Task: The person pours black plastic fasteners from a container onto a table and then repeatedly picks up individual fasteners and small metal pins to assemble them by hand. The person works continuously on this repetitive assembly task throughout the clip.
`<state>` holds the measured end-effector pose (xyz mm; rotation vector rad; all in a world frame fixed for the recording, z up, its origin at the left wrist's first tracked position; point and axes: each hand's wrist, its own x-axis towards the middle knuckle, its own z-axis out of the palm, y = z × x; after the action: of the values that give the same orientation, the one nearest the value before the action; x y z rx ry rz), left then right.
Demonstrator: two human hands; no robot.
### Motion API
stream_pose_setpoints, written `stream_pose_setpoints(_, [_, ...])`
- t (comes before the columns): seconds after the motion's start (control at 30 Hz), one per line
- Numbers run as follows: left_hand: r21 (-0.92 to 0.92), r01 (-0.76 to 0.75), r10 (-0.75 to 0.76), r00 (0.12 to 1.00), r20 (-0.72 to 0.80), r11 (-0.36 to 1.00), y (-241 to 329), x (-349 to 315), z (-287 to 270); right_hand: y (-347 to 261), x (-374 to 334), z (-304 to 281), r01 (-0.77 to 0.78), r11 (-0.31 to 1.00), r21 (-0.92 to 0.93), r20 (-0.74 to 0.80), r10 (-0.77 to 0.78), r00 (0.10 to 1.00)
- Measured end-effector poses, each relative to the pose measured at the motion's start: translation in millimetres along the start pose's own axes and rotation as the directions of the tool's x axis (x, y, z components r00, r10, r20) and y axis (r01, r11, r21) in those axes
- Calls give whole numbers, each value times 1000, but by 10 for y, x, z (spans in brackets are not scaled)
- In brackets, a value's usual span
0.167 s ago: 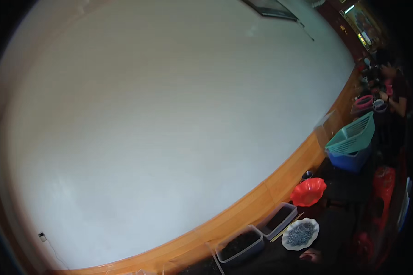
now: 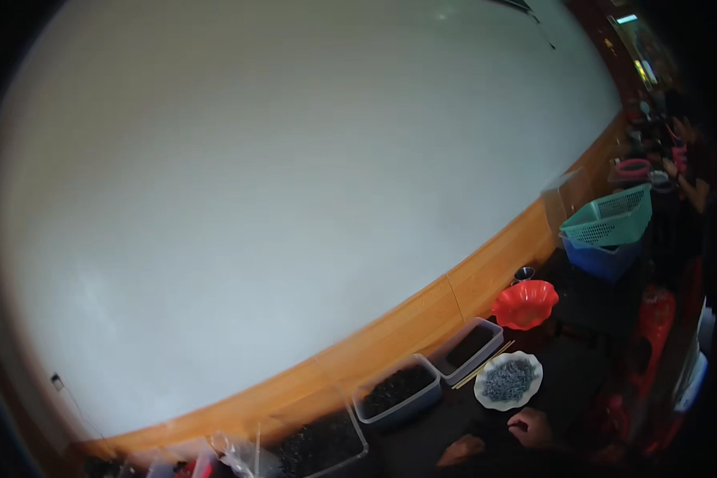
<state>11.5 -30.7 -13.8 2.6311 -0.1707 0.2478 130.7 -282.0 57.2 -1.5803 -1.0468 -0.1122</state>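
Low in the picture, my right hand [image 2: 531, 429] is closed with its fingers curled, just below a white scalloped dish [image 2: 481, 392]. Small grey-blue pieces [image 2: 509, 380] heap inside that dish. My left hand [image 2: 461, 451] rests to the left of it, near the bottom edge, fingers bent inward and partly in shadow. Whatever either hand holds is too small or dark to make out. A pair of thin yellowish sticks [image 2: 483, 366] lies between the dish and a clear plastic tub [image 2: 498, 334] with dark contents. A second tub [image 2: 436, 396] holds loose black pieces.
A red wavy-edged bowl [image 2: 526, 304] stands beyond the dish, beside a small dark cup [image 2: 523, 273]. Farther off, a green basket [image 2: 609, 219] sits in a blue one [image 2: 601, 259]. A larger clear tub [image 2: 364, 446] is at left. Another person [image 2: 697, 179] works far right.
The view has tilted downward, so the table things sit higher in the picture. My left hand has come into view, and more of my right hand shows.
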Motion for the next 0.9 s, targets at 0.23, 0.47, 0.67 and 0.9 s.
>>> stream_pose_setpoints(0.23, [-42,107,-114,972,-207,993,996,-224,-393,-16,-37,46,-4,994,-108,165,22,986])
stream_pose_setpoints(0.47, [-122,116,-153,916,-370,986,1182,-234,-571,47,-12,69,91,976,-200,169,-57,984])
stream_pose_setpoints(0.67, [-160,215,-267,831,-488,963,1140,-805,-663,-183,-76,7,82,989,-124,218,-53,975])
stream_pose_setpoints(0.9, [-168,323,-363,782,-508,931,1111,-1202,-654,-317,-65,245,175,977,-121,375,-118,919])
